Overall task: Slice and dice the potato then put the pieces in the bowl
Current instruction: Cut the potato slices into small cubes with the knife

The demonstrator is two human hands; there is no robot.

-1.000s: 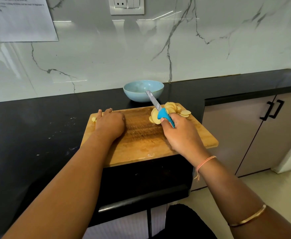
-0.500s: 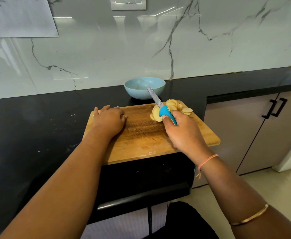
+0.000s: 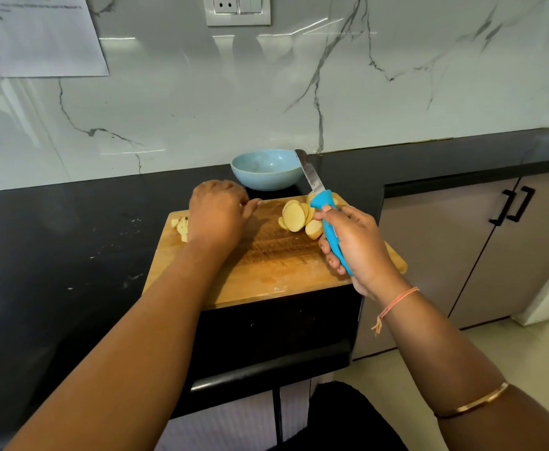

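Several pale potato slices (image 3: 294, 217) lie in a heap at the far right of the wooden cutting board (image 3: 266, 271). My right hand (image 3: 356, 245) grips the blue handle of a knife (image 3: 327, 219) just right of the heap, with the blade raised and pointing away toward the light blue bowl (image 3: 265, 170). The bowl stands on the black counter behind the board and looks empty. My left hand (image 3: 216, 213) rests on the board's far left part, fingers pointing right toward the slices. A few small potato bits (image 3: 182, 226) lie at the board's left edge.
The black counter (image 3: 55, 255) spreads left and along the marble wall. The board overhangs the counter's front edge above a dark drawer with a bar handle (image 3: 266, 369). Grey cabinets (image 3: 462, 249) with black handles stand to the right. A paper sheet (image 3: 38, 34) and a socket hang on the wall.
My right hand has lifted the knife off the slices and drawn it back to the right. My left hand has slid right along the board, uncovering the small bits at its left edge.
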